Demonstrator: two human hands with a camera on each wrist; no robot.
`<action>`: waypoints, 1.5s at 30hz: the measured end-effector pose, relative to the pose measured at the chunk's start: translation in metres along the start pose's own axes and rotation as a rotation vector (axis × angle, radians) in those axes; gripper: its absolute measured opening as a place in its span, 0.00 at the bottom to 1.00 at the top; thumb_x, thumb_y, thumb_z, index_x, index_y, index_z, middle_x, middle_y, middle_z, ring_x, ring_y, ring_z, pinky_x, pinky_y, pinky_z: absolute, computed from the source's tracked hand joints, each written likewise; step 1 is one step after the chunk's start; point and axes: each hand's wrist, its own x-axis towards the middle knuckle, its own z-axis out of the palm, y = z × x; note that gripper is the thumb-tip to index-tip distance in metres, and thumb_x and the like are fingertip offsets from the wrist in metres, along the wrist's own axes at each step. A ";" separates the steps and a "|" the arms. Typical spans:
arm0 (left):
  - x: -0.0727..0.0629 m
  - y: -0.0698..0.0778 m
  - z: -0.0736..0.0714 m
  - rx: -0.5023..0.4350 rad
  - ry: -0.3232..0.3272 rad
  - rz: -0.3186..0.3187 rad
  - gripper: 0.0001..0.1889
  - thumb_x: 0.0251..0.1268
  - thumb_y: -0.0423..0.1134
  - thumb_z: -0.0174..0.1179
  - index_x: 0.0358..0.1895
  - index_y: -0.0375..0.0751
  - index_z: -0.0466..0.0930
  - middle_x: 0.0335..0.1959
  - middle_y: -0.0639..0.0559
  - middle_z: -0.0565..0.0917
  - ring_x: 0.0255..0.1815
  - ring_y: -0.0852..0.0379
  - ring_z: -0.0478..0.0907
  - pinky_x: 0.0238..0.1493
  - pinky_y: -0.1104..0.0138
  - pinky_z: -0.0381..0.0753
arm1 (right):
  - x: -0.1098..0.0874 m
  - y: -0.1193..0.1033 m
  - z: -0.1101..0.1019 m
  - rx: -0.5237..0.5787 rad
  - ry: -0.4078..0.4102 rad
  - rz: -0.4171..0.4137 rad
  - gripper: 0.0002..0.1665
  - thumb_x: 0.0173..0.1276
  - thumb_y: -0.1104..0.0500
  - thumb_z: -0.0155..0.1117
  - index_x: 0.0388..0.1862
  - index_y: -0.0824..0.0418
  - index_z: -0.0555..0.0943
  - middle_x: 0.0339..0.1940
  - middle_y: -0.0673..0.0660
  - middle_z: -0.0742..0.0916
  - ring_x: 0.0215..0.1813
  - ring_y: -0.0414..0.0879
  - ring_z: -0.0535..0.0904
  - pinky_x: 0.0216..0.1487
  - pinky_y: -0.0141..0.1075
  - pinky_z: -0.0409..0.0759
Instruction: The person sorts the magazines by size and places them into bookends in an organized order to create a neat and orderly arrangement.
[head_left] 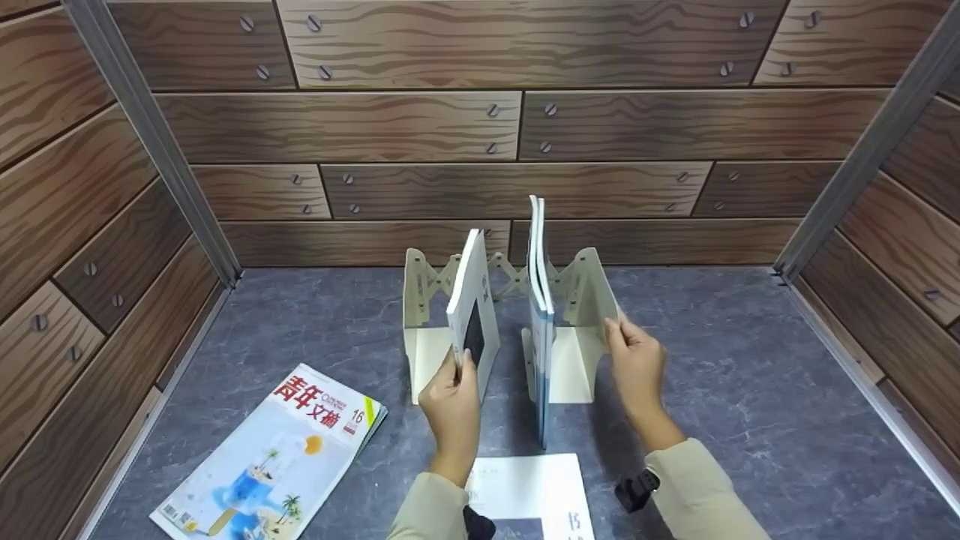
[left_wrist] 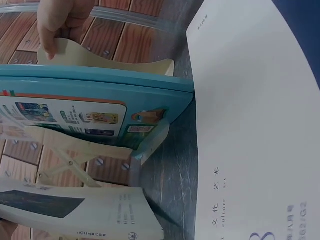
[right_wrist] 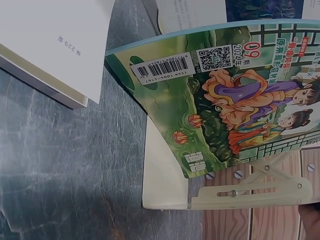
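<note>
My left hand (head_left: 455, 405) pinches the near edge of a white book (head_left: 463, 292). That book stands upright, slightly tilted, by the left plate of a cream expanding bookend (head_left: 596, 296). My right hand (head_left: 636, 367) grips the near edge of the bookend's right plate between thumb and fingers. Between the hands, thin magazines (head_left: 541, 322) stand upright toward the right part of the bookend. One shows a blue back cover (left_wrist: 90, 110) in the left wrist view, and a colourful illustrated front cover (right_wrist: 240, 100) fills much of the right wrist view.
Another white book (head_left: 525, 484) lies flat on the dark marbled tabletop (head_left: 712, 390), close to me between the forearms. To the left lies a small pile of magazines (head_left: 277, 465), slanted. Wood-patterned walls (head_left: 420, 127) enclose the back and sides.
</note>
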 end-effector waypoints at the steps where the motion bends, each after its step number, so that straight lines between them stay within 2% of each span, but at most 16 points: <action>1: 0.000 0.000 0.001 0.001 0.006 0.001 0.11 0.56 0.21 0.66 0.43 0.26 0.87 0.33 0.38 0.90 0.30 0.52 0.88 0.24 0.66 0.87 | 0.000 0.000 0.000 0.000 -0.001 -0.002 0.13 0.68 0.66 0.66 0.48 0.72 0.85 0.47 0.70 0.87 0.24 0.23 0.71 0.20 0.14 0.69; 5: 0.000 -0.002 0.005 0.002 0.013 0.011 0.12 0.56 0.20 0.66 0.45 0.25 0.86 0.35 0.35 0.89 0.32 0.47 0.89 0.26 0.65 0.88 | 0.000 0.001 0.000 -0.004 0.004 -0.015 0.14 0.67 0.66 0.66 0.49 0.72 0.84 0.46 0.71 0.87 0.26 0.21 0.71 0.23 0.13 0.70; 8: 0.001 -0.003 0.008 -0.005 0.012 0.008 0.12 0.56 0.21 0.65 0.45 0.25 0.86 0.35 0.35 0.89 0.28 0.49 0.88 0.23 0.67 0.87 | 0.000 0.000 0.000 -0.015 0.007 -0.020 0.14 0.67 0.66 0.66 0.50 0.72 0.84 0.45 0.72 0.87 0.26 0.21 0.70 0.23 0.13 0.70; 13: 0.000 -0.006 0.014 -0.007 0.025 0.000 0.12 0.56 0.20 0.66 0.44 0.25 0.86 0.35 0.34 0.89 0.30 0.48 0.89 0.25 0.66 0.88 | 0.000 0.001 -0.001 -0.034 0.002 -0.017 0.14 0.68 0.66 0.66 0.49 0.72 0.84 0.44 0.71 0.87 0.27 0.23 0.72 0.24 0.12 0.71; 16: 0.001 -0.007 0.016 -0.006 0.029 -0.007 0.11 0.56 0.21 0.66 0.43 0.26 0.87 0.33 0.36 0.90 0.26 0.54 0.86 0.24 0.68 0.86 | 0.000 0.000 -0.001 -0.040 0.002 -0.015 0.14 0.68 0.65 0.66 0.49 0.71 0.85 0.44 0.70 0.88 0.27 0.23 0.73 0.24 0.12 0.71; 19: 0.001 -0.008 0.018 -0.005 0.031 -0.005 0.09 0.57 0.22 0.65 0.42 0.28 0.88 0.28 0.40 0.89 0.20 0.61 0.78 0.18 0.72 0.80 | 0.000 0.000 -0.001 -0.039 0.001 -0.004 0.14 0.68 0.65 0.66 0.50 0.71 0.85 0.44 0.70 0.88 0.26 0.23 0.72 0.23 0.12 0.71; 23: 0.000 -0.010 0.021 -0.002 0.042 0.007 0.08 0.57 0.21 0.65 0.40 0.27 0.88 0.26 0.40 0.89 0.18 0.62 0.77 0.17 0.73 0.79 | -0.001 0.000 0.000 -0.037 -0.005 0.005 0.14 0.68 0.65 0.66 0.51 0.70 0.84 0.43 0.70 0.88 0.24 0.23 0.72 0.22 0.13 0.71; 27: -0.002 -0.010 0.022 -0.040 0.017 -0.042 0.10 0.58 0.22 0.65 0.44 0.26 0.87 0.32 0.37 0.90 0.24 0.57 0.85 0.22 0.73 0.84 | 0.000 0.001 0.000 -0.035 0.001 -0.017 0.14 0.68 0.65 0.65 0.50 0.71 0.84 0.43 0.71 0.88 0.23 0.24 0.70 0.21 0.14 0.68; 30: -0.003 -0.011 0.022 -0.071 -0.006 -0.094 0.10 0.60 0.23 0.64 0.44 0.27 0.87 0.30 0.39 0.90 0.24 0.60 0.84 0.23 0.76 0.83 | 0.000 0.002 0.000 -0.041 0.011 -0.033 0.13 0.68 0.66 0.65 0.49 0.71 0.85 0.44 0.71 0.87 0.24 0.21 0.70 0.22 0.13 0.68; 34: -0.002 -0.011 0.022 -0.088 -0.014 -0.145 0.09 0.60 0.24 0.65 0.44 0.29 0.88 0.28 0.42 0.89 0.22 0.65 0.78 0.22 0.79 0.79 | 0.000 0.002 0.001 -0.043 0.018 -0.033 0.13 0.67 0.66 0.66 0.49 0.71 0.85 0.45 0.70 0.87 0.30 0.16 0.70 0.27 0.09 0.71; 37: 0.000 -0.010 0.022 -0.086 -0.022 -0.172 0.11 0.60 0.25 0.65 0.46 0.29 0.87 0.32 0.41 0.90 0.23 0.64 0.80 0.23 0.79 0.81 | 0.000 0.001 0.000 -0.036 0.024 -0.028 0.14 0.67 0.67 0.66 0.50 0.71 0.85 0.46 0.70 0.87 0.32 0.16 0.71 0.29 0.09 0.71; 45: 0.002 -0.009 0.019 -0.099 -0.057 -0.181 0.11 0.60 0.25 0.65 0.46 0.26 0.86 0.36 0.36 0.90 0.31 0.52 0.88 0.30 0.72 0.89 | -0.001 0.001 0.000 -0.030 0.021 -0.035 0.13 0.67 0.66 0.66 0.49 0.71 0.85 0.46 0.71 0.87 0.28 0.22 0.72 0.25 0.11 0.70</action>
